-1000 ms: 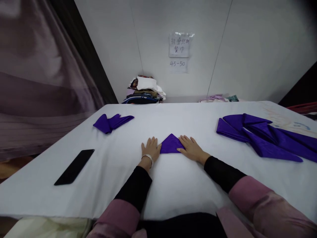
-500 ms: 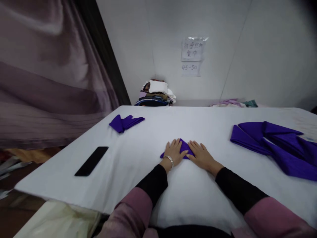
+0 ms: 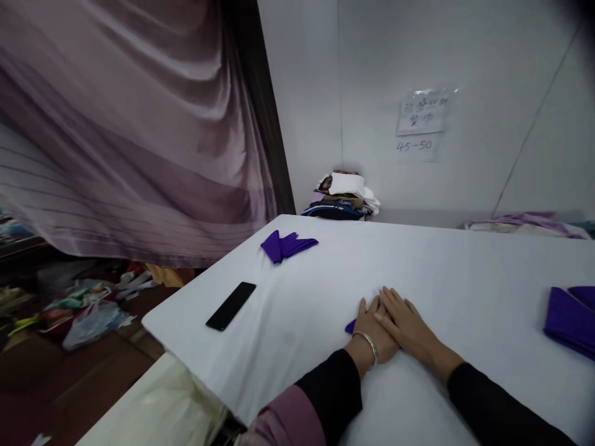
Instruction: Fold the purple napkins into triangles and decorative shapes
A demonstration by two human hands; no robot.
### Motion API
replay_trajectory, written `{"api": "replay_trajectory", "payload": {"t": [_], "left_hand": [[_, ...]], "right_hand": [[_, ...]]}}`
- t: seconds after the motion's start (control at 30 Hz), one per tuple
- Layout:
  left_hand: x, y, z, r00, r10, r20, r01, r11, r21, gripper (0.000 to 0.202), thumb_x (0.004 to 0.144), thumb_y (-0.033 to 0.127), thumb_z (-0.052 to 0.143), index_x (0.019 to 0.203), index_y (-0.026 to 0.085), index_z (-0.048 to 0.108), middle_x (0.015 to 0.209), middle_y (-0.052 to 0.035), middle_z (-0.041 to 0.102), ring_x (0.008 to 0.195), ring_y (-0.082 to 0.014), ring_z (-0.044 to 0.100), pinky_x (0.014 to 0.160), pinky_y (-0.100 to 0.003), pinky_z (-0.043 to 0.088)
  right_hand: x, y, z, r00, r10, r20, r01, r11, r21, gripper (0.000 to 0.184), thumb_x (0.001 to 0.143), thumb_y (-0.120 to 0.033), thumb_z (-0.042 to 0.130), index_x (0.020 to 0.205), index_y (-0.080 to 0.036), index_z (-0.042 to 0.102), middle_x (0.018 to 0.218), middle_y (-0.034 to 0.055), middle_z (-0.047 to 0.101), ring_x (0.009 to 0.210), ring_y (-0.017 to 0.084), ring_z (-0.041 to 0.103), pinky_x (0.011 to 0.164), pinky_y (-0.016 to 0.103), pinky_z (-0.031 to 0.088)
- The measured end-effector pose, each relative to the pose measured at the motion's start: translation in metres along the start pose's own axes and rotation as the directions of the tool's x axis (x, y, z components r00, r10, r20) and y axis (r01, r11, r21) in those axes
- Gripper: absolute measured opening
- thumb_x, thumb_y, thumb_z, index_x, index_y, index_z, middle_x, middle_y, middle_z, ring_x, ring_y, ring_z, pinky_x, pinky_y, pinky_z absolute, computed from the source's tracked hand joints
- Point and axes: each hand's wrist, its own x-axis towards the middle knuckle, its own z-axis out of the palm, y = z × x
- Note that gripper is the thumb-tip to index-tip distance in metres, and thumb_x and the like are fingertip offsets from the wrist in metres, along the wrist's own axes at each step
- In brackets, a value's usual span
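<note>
On the white-covered table, my left hand lies flat on a small folded purple cloth napkin, fingers stretched out, a silver bangle at the wrist. Only the napkin's left corner and slivers around the hands show; the rest is hidden. My right hand is flat too, its fingers partly overlapping the left hand's fingers. Farther back to the left is another purple napkin, folded into a pointed shape. A stack of purple cloth is cut off at the right edge.
A black phone lies on the left of the white table. Behind it are a pile of folded clothes and lilac fabric. A pink curtain hangs at left. Plastic bags lie on the floor.
The view has turned left, so the table shifts rightward. My hands, apart on either side of the napkin before, have come together, with the right now partly over the left.
</note>
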Motion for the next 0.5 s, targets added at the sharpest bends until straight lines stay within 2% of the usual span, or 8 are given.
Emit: {"api": "replay_trajectory", "payload": {"t": [0.1,0.3,0.5], "left_hand": [[-0.001,-0.001,-0.002,1.000,0.015,0.023,-0.015,1.000,-0.001,0.067,0.090,0.042,0.026,0.145,0.028,-0.010,0.155,-0.0023,0.005,0.140,-0.0272,0.003,0.108,-0.059,0.012],[-0.003,-0.005,0.003,1.000,0.017,0.024,-0.015,0.996,-0.083,0.065,0.090,0.048,0.021,0.146,0.027,-0.005,0.155,-0.0039,0.008,0.139,-0.0302,0.007,0.106,-0.064,0.010],[-0.005,-0.002,0.001,0.999,-0.044,-0.002,0.043,0.989,-0.142,0.065,0.090,0.050,0.018,0.146,0.019,0.008,0.152,-0.0080,0.020,0.138,-0.0274,0.015,0.109,-0.058,0.011]], "right_hand": [[-0.002,0.009,0.011,0.999,-0.041,0.009,0.041,0.999,0.028,0.069,0.090,-0.060,0.022,0.146,-0.019,0.018,0.152,0.0049,0.013,0.139,0.023,0.008,0.112,0.046,0.014],[-0.011,0.023,0.016,0.995,-0.102,-0.019,0.101,0.994,-0.039,0.065,0.091,-0.057,0.025,0.146,-0.023,0.016,0.152,0.0034,0.015,0.139,0.023,0.012,0.112,0.048,0.016],[-0.028,0.043,0.020,0.997,-0.072,-0.011,0.070,0.988,-0.134,0.067,0.091,-0.058,0.023,0.146,-0.022,0.019,0.150,0.0041,0.019,0.138,0.024,0.015,0.111,0.049,0.019]]}}
